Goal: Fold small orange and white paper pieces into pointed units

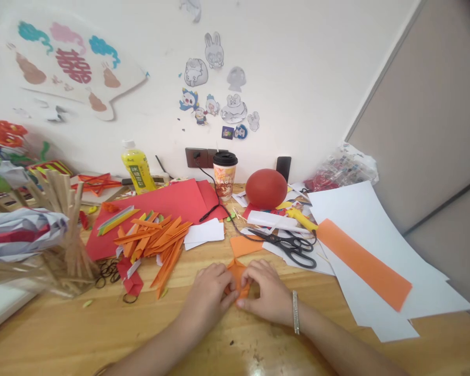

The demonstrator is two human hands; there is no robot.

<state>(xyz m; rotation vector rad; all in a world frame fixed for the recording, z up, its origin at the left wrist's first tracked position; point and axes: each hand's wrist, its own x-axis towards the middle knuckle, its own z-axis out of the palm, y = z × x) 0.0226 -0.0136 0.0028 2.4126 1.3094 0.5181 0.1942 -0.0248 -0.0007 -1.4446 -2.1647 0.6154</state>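
Note:
Both hands meet at the middle of the wooden table over a small piece of folded orange paper (238,271). My left hand (210,288) pinches its left side between thumb and fingers. On the right side, my right hand (267,292) is closed on the same paper, thumb low and fingers curled above. The paper rises to a point at its far end; its lower part is partly covered by my fingers. Just beyond lies a flat orange paper piece (245,245). Black scissors (290,245) rest up and to the right of my right hand.
Folded orange strips (156,237) pile up on the left beside red paper (172,201). A yellow bottle (138,169), a lidded cup (224,177) and a red balloon (266,189) stand along the wall. White sheets (360,235) carry an orange strip (364,263) at right.

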